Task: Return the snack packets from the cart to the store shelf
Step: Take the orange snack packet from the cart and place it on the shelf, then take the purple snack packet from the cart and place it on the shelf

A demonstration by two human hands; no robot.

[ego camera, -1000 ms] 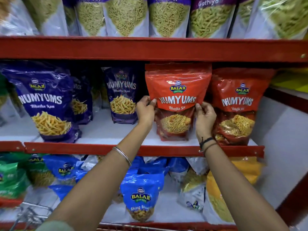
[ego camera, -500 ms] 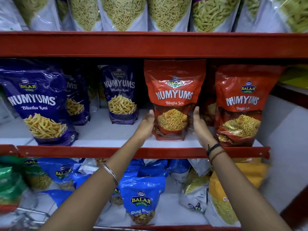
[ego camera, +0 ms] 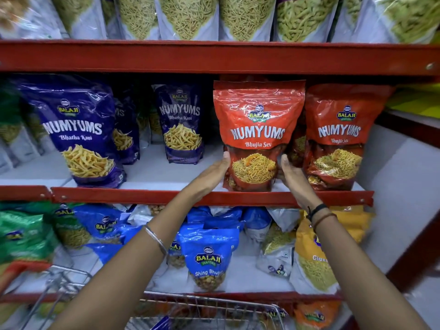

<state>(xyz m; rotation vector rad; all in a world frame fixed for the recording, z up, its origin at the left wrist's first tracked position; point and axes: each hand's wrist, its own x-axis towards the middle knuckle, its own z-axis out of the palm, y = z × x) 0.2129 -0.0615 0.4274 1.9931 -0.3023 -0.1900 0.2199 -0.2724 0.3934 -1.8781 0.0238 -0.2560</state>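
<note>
Red packet: upright on shelf, long axis vertical, label facing outward; left hand, right hand flat-fingered against its sides

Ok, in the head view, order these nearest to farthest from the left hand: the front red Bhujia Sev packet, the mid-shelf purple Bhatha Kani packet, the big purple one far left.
1. Front red Bhujia Sev packet, touching the left hand.
2. Mid-shelf purple Bhatha Kani packet, set back, up-left.
3. Big purple packet, far left at shelf front.
</note>
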